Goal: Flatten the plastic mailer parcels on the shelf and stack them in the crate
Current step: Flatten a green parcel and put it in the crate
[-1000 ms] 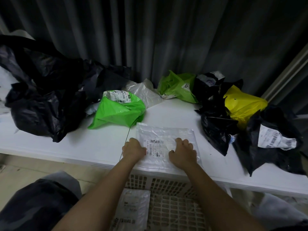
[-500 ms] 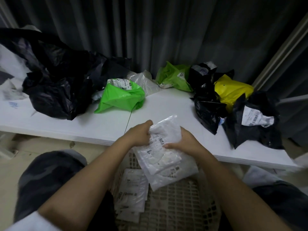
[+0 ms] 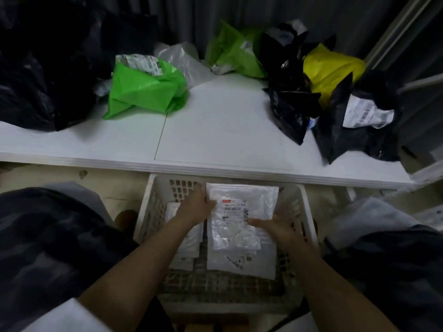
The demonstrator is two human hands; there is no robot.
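Observation:
A white plastic mailer (image 3: 249, 202) with a barcode label lies flat inside the white lattice crate (image 3: 309, 212), which stands below the shelf's front edge. My left hand (image 3: 194, 208) grips the mailer's left edge. My right hand (image 3: 272, 227) rests on its right side with the fingers stretched out across it. Under it lies another white mailer (image 3: 242, 263), and a further stack of white mailers (image 3: 188, 246) sits on the crate's left side. Crumpled parcels are on the white shelf (image 3: 215, 130).
On the shelf are a bright green mailer (image 3: 146, 89), a clear one (image 3: 185, 61), a second green one (image 3: 236, 53), black mailers (image 3: 288, 106), a yellow one (image 3: 332, 68), a labelled black one (image 3: 359, 127) and a black pile (image 3: 36, 80) at the left. My knees flank the crate.
The white mailer went from lying pressed flat on the shelf, to lifted in both hands, to lying down in the crate. Both hands followed it down. The view tilted downward.

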